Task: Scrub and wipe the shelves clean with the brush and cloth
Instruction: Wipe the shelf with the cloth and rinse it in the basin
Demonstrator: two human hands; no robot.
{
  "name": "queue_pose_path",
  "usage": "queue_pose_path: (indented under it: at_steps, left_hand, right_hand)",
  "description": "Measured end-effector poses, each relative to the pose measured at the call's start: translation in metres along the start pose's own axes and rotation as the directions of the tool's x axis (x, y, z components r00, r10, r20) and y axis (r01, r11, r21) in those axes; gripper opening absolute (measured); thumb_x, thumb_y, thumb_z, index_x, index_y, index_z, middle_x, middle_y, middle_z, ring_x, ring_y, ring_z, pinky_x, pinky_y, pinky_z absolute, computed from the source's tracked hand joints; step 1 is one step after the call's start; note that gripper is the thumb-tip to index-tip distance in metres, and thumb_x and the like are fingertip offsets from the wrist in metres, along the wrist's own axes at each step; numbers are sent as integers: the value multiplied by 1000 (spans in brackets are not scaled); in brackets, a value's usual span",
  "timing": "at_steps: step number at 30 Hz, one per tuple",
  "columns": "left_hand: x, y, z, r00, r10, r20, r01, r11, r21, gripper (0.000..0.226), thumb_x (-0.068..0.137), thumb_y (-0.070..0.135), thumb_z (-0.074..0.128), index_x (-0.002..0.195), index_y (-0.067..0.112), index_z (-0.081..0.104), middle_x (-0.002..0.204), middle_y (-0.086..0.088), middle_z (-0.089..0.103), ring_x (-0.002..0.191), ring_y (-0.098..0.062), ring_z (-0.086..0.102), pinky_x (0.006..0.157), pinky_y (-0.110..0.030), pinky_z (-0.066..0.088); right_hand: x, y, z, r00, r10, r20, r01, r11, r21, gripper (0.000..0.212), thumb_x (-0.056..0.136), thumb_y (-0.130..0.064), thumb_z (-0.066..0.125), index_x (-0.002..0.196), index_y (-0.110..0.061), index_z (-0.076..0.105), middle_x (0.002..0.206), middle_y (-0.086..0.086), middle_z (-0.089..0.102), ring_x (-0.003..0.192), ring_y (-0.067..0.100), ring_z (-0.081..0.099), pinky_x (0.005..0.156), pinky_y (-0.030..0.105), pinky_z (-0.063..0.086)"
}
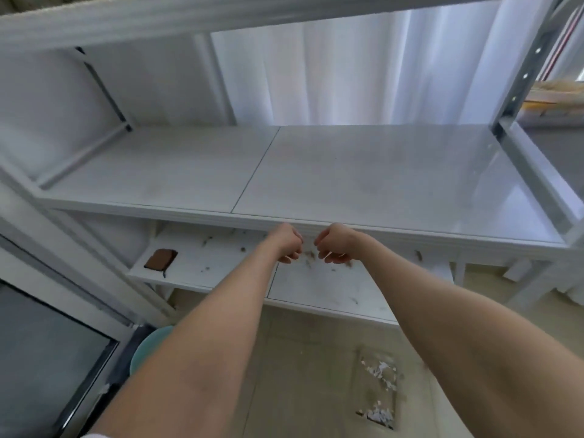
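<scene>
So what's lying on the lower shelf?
A brown block at its left end and scattered dark crumbs. The left hand, right hand and shelf above hide its middle and back.

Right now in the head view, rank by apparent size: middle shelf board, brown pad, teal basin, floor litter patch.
1. Middle shelf board
2. Floor litter patch
3. Teal basin, mostly hidden by the left arm, so 2 versus 3 is unsure
4. Brown pad
</scene>
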State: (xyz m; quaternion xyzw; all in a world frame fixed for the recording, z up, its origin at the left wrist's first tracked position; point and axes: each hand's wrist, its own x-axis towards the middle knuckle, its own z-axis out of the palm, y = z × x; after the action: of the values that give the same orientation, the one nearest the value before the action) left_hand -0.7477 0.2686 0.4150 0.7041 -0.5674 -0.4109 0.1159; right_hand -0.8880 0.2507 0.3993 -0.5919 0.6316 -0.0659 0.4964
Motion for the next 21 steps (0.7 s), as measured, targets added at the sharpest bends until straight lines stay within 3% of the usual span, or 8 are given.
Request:
queue_pose_path:
  at_steps: [4, 9, 12, 16, 21]
  left_hand:
    - [-7, -38, -46, 996, -18, -85, 17, 1000, -14, 25, 93, 4, 46, 113, 3, 62, 88, -8, 62, 80, -20, 58, 67, -29, 52]
    - [2, -108, -112, 983, -46, -180, 44, 999, -14, 24, 92, 6, 49, 109, 6, 67, 101, -11, 67, 83, -19, 61, 72, -31, 54]
    - [14, -165, -161, 981, -73, -181, 71, 997, -16, 25, 93, 6, 48, 111, 5, 65, 104, -13, 66, 85, -20, 60, 76, -32, 54]
    - [33, -245, -224, 978, -130, -164, 130, 991, -5, 26, 93, 7, 48, 114, 6, 64, 105, -14, 64, 83, -20, 61, 67, -29, 54]
    - [65, -324, -281, 965, -222, -143, 222, 975, -17, 27, 94, 11, 47, 116, 7, 62, 110, -16, 62, 93, -24, 61, 70, -31, 54]
  right_hand:
    - [10, -48, 35, 999, -46, 8, 46, 998, -31, 26, 92, -6, 50, 113, 1, 64, 92, 13, 69, 63, 17, 60, 58, 24, 50]
    - [40, -114, 102, 995, -92, 38, 95, 992, -84, 25, 94, -6, 51, 115, 1, 62, 94, 13, 68, 66, 18, 61, 57, 24, 49]
    - [67, -160, 154, 993, -109, 56, 114, 988, -105, 25, 95, -8, 51, 115, 2, 63, 101, 16, 69, 73, 22, 61, 61, 26, 49]
    - [105, -221, 230, 989, -130, 67, 138, 981, -139, 26, 95, -8, 49, 116, 1, 63, 109, 18, 68, 81, 24, 63, 71, 31, 53]
    - [150, -277, 307, 989, -128, 72, 137, 979, -153, 27, 96, -10, 49, 118, -1, 63, 112, 17, 66, 102, 30, 65, 81, 36, 56]
